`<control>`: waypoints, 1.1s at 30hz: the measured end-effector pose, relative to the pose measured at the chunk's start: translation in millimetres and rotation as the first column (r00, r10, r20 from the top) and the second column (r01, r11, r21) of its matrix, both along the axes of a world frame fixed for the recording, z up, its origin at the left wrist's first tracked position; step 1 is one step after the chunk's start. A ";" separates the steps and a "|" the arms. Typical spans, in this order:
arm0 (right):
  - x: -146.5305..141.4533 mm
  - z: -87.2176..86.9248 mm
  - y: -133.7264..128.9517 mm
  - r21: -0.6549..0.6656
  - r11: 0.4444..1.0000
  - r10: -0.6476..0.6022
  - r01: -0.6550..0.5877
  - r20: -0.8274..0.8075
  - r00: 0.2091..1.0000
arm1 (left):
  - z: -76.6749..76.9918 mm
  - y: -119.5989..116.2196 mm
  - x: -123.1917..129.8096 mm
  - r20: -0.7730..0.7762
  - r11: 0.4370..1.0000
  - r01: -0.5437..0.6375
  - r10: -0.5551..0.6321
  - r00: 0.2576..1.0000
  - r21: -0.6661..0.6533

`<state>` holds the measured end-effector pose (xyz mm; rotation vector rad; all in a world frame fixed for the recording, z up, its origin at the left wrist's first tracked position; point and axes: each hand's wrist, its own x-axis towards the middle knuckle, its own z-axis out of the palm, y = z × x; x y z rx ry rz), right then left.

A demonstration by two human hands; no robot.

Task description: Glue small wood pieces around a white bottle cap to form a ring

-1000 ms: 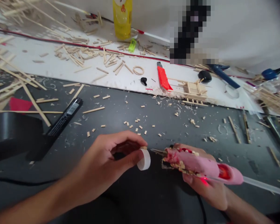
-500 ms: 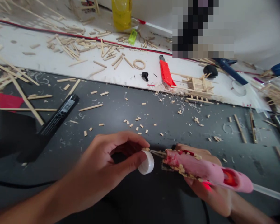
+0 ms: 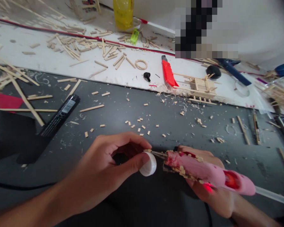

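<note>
My left hand [image 3: 109, 168] pinches a small white bottle cap [image 3: 148, 164] between thumb and fingers, low in the middle of the view, with a tiny wood piece [image 3: 147, 150] on the cap's top edge. My right hand [image 3: 210, 189] grips a pink hot glue gun [image 3: 208, 171] crusted with wood bits. Its metal nozzle [image 3: 159, 154] points left and touches the cap at the wood piece. A clear glue stick [image 3: 273, 195] pokes out of the gun's back.
The dark work surface [image 3: 132, 107] carries scattered wood offcuts, a black tube [image 3: 59, 116] at left and long sticks at far left. Behind lie a white board [image 3: 61, 61], a red utility knife [image 3: 168, 73], a small stick-built frame [image 3: 200, 90] and a yellow bottle [image 3: 123, 14].
The glue gun's nozzle has closed the gap and now touches the cap's top edge. The cap has tilted a little, and the view has shifted slightly.
</note>
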<state>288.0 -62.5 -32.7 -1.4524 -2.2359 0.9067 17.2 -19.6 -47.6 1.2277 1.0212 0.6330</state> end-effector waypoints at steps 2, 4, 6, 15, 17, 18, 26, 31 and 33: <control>-0.5 1.3 0.4 0.063 0.996 0.062 -0.063 0.015 0.998 | 0.6 0.3 -0.5 0.000 1.000 0.003 -0.003 1.000 -0.009; -1.3 3.1 1.1 0.097 0.991 0.088 -0.088 0.013 0.996 | 1.2 1.2 -0.4 0.007 1.000 0.003 -0.003 1.000 -0.023; -2.6 4.3 1.8 0.102 0.989 0.104 -0.104 0.005 0.995 | 1.8 2.5 0.2 0.015 0.999 -0.005 0.006 1.000 -0.040; -0.9 2.6 0.0 0.118 0.992 -0.048 0.052 -0.038 0.998 | 7.1 4.2 -2.6 -0.018 0.999 -0.035 0.035 0.999 0.018; 5.0 2.3 -1.6 0.039 0.968 -0.245 0.248 -0.067 0.967 | 9.4 7.8 -5.1 0.000 0.992 -0.096 0.096 0.995 0.083; 8.6 1.8 -2.0 -0.010 0.928 -0.372 0.372 -0.066 0.926 | 10.7 10.6 -6.4 0.018 0.984 -0.133 0.132 0.991 0.116; 29.2 -5.3 21.7 -0.086 0.738 -0.668 0.670 0.048 0.742 | 14.9 31.7 -19.1 0.159 0.881 -0.408 0.379 0.912 0.241; 40.3 4.9 12.6 0.033 0.823 -0.562 0.568 0.197 0.803 | 14.6 37.0 -24.8 0.256 0.856 -0.465 0.409 0.876 0.226; 46.5 11.9 -8.5 0.130 0.796 -0.601 0.591 0.285 0.747 | 15.7 38.2 -25.6 0.274 0.851 -0.473 0.411 0.870 0.227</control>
